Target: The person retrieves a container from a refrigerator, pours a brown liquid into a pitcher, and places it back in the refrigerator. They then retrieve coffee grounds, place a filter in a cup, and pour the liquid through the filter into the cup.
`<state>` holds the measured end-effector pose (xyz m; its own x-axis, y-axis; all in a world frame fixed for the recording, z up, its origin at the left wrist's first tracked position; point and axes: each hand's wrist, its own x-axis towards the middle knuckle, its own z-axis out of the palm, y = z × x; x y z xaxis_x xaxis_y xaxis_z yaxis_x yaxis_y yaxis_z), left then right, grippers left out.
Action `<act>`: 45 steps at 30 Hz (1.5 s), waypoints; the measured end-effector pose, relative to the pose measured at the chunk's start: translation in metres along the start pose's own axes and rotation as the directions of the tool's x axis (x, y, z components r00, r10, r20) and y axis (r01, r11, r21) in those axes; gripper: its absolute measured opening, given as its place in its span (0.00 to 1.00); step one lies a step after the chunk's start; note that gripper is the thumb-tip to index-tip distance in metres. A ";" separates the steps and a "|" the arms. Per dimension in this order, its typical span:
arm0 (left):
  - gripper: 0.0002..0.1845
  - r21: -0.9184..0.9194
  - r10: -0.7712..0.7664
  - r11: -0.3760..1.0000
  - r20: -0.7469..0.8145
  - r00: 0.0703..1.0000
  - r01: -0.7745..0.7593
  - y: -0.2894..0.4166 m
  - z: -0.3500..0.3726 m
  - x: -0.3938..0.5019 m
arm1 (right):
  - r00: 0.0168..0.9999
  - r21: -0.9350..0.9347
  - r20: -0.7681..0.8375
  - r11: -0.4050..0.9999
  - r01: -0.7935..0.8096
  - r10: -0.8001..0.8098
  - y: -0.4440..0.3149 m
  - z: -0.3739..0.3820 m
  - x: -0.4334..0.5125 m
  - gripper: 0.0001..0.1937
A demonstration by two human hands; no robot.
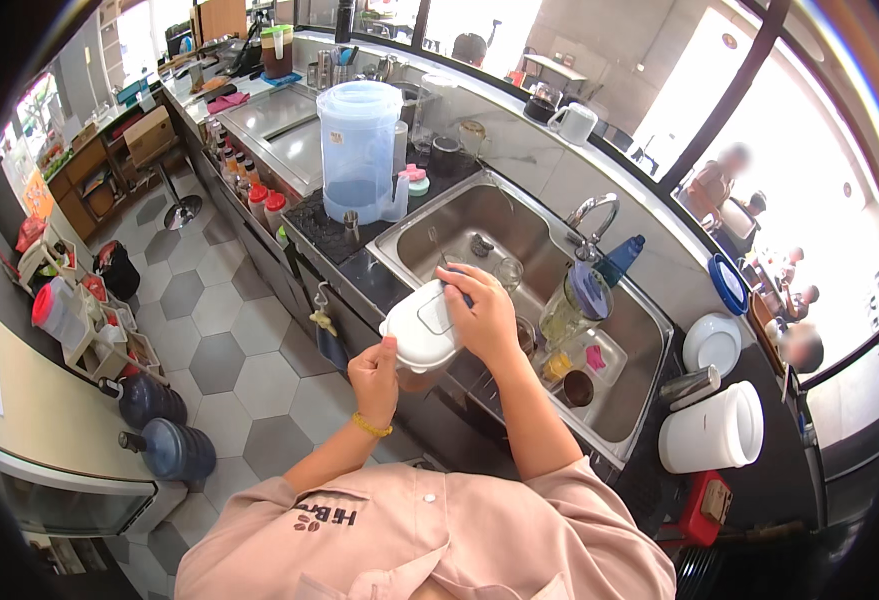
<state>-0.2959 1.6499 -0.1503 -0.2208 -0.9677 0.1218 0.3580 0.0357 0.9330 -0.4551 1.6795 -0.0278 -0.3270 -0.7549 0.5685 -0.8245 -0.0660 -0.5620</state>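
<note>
A plastic container with a white lid (420, 328) is held out before me, over the front edge of the sink counter. My left hand (376, 377) grips its near left end, thumb up against the lid's rim. Across the right end lies my right hand (482, 313), its fingers curled over the lid. Something dark blue (468, 300) shows under those fingers, mostly hidden, and I cannot tell what it is. Behind the right hand is the double stainless-steel sink (638, 420). It holds a glass (509, 274), a blender jar (570, 304) and a brown cup (578, 388).
A large translucent blue pitcher (359, 150) stands on a black mat left of the sink. The faucet (593, 214) rises at the back. To the right are a white bucket (702, 431) and a white plate (712, 343). Water jugs (173, 448) lie on the floor at left.
</note>
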 end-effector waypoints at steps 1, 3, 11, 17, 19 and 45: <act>0.31 0.002 -0.015 1.000 -0.021 1.000 0.015 0.000 0.001 0.002 | 0.988 0.046 -0.057 0.989 -0.142 0.144 -0.002 0.000 -0.003 0.12; 0.31 -0.006 -0.072 0.997 -0.092 0.993 0.072 -0.002 0.001 0.000 | 0.965 -0.110 -0.085 0.965 0.237 -0.247 -0.012 0.007 -0.025 0.11; 0.32 0.008 -0.041 0.999 -0.157 0.987 0.043 0.005 0.023 -0.015 | 0.877 0.374 -0.469 0.877 0.303 -0.103 0.058 0.028 -0.049 0.15; 0.30 -0.120 -0.111 0.990 -0.304 0.946 0.077 0.030 0.036 -0.033 | 0.887 0.711 -0.280 0.701 -0.065 0.367 0.068 0.100 -0.131 0.29; 0.29 -0.131 -0.099 0.990 -0.334 0.937 0.058 0.044 0.024 -0.048 | 0.878 0.832 -0.072 0.514 -0.209 0.473 0.073 0.114 -0.146 0.29; 0.31 0.419 0.452 0.869 -0.888 0.078 -0.265 0.294 -0.479 -0.451 | -0.352 -0.364 0.841 0.052 -0.930 -0.411 -0.510 0.293 -0.387 0.24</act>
<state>0.3439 1.9773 -0.0930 0.9506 -0.2814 0.1307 -0.0106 0.3915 0.9201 0.2271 1.8143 -0.1378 0.8424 -0.2555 -0.4745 0.0933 0.9363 -0.3386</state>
